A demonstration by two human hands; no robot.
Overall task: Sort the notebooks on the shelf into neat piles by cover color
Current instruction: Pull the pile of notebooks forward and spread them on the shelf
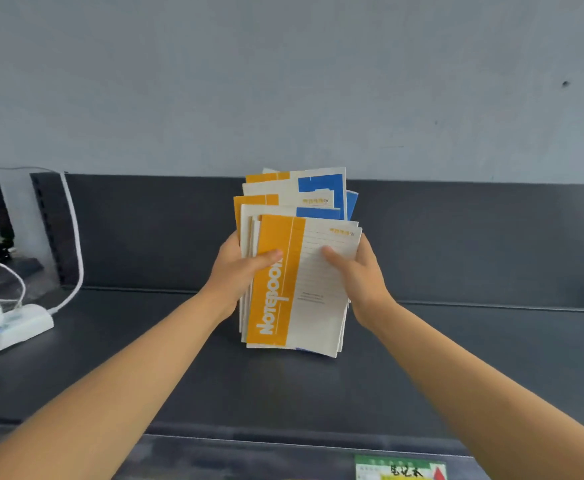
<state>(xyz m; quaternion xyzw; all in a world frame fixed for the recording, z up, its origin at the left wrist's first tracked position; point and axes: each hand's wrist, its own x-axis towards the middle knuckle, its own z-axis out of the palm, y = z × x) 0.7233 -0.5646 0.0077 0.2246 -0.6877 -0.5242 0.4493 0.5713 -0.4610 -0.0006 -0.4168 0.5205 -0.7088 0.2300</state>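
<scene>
Behind the dark shelf (pixel 456 358) a plain grey wall (pixel 283 81) is seen. One mixed stack (pixel 294 209) of notebooks is held near the middle of the shelf, tilted back, with its lower edges at or just above the surface; whether contact is made cannot be told. An orange notebook (pixel 304 306) lies at the front, and blue covers (pixel 321 187) and further orange ones are fanned unevenly behind it.

The stack's left edge is gripped by the left hand (pixel 238 271), with the thumb (pixel 269 256) laid across the orange band. The right edge is gripped by the right hand (pixel 359 271), with its thumb (pixel 332 254) pressed on the pale cover. On both hands the fingers are wrapped behind the stack and are hidden.

No sorting by colour is yet shown, so the task is judged to be near its start.

Several risks can be foreseen. The covers look thin and smooth, and the stack is already splayed; if either grip is eased to peel off one notebook, the rest could slide apart and spill across the shelf. Two notebooks could be lifted together, so that a blue one is carried into an orange pile. Corners could be bent if the fan is squared too hard against the shelf. A power strip (pixel 23 323) and its cable (pixel 75 244) lie at the left, and a pile set too near could be propped askew.
</scene>
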